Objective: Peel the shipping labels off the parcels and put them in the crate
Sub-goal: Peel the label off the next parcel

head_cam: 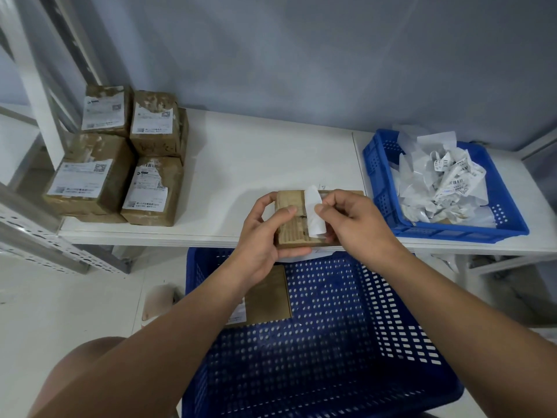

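A small brown parcel [291, 220] sits at the front edge of the white shelf [256, 155]. My left hand [265, 233] grips its left end, thumb on top. My right hand [351, 220] pinches a white shipping label [313, 211] that is partly lifted off the parcel's top, its blank back showing. A small blue crate [379, 182] on the shelf at the right holds several crumpled peeled labels [443, 185]. Below me stands a large blue crate [346, 327] with one flat brown parcel [271, 297] inside, partly hidden by my left forearm.
Several labelled brown parcels [120, 158] are stacked on the shelf's left end, against a white shelving upright [33, 76]. A perforated metal rail [36, 236] slants at the lower left. The grey wall closes off the back. White floor lies to the left of the large crate.
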